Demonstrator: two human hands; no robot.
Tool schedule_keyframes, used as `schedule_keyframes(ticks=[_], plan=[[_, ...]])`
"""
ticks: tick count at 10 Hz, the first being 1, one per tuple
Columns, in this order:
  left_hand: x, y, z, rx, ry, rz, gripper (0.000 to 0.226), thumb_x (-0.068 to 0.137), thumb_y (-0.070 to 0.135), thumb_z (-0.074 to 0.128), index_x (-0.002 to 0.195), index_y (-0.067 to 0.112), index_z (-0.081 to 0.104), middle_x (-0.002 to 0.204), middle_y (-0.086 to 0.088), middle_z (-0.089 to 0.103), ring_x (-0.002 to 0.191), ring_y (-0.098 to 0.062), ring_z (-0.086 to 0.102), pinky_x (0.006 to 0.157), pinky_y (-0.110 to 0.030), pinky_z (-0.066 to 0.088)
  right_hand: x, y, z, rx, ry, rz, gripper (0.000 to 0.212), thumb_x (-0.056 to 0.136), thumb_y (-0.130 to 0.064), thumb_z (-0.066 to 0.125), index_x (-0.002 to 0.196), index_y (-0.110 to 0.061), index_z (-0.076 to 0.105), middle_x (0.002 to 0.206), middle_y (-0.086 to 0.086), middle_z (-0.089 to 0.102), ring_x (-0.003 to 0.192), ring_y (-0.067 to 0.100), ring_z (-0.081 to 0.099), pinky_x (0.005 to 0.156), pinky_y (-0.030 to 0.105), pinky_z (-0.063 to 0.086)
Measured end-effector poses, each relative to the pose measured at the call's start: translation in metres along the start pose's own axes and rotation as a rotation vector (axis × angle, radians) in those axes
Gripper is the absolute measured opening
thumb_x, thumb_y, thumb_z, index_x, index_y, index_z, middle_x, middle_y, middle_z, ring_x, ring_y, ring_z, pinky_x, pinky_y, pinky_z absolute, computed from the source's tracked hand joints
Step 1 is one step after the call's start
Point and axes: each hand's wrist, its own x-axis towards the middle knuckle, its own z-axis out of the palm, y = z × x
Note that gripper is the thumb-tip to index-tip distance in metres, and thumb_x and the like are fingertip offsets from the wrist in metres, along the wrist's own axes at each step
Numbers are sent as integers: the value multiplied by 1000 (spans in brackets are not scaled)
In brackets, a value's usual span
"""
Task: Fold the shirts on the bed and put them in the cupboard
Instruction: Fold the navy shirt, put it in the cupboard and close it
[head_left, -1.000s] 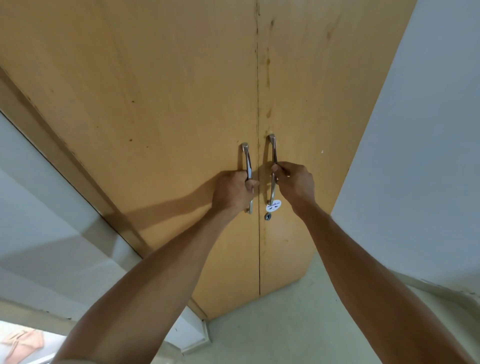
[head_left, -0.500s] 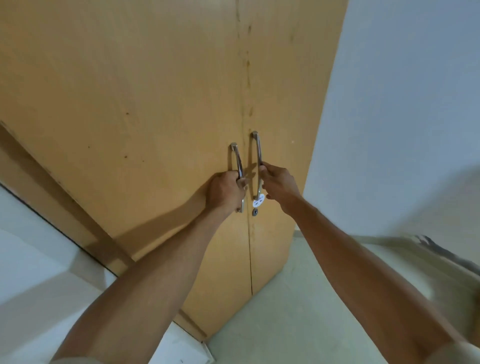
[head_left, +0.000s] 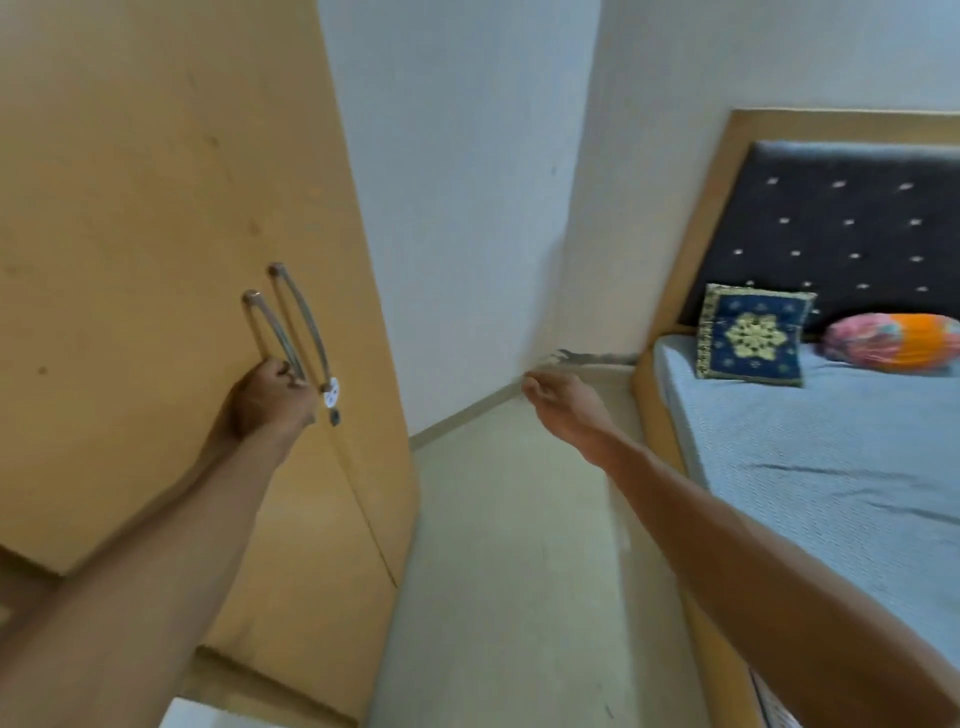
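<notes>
The left handle (head_left: 270, 332) of the closed cupboard (head_left: 156, 260) is gripped at its lower end by the left hand (head_left: 270, 400), arm stretched forward. The right handle (head_left: 304, 322), with a key and white tag (head_left: 331, 397) just below it, is no longer held: half a second ago it was grasped by the right hand (head_left: 563, 408), which is now seen out in the air over the floor (head_left: 493, 545), released, fingers loosely curled and blurred. The bed (head_left: 831, 467), absent from the earlier view, is shown at right with a blue cushion (head_left: 750, 335) and a bright bolster (head_left: 893, 340). No shirts can be made out; the bed is cut off by the frame edge.
</notes>
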Motion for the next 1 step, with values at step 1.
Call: schedule_keyframes(ticks=[1], plan=[[-12, -10, -2, 9, -32, -95, 43, 86, 12, 64, 129, 13, 62, 123, -9, 69, 109, -31, 65, 88, -38, 54, -34, 28, -40, -63, 84, 61, 29, 104, -41, 45, 107, -29, 71, 99, -1, 66, 96, 22, 61, 77, 30, 39]])
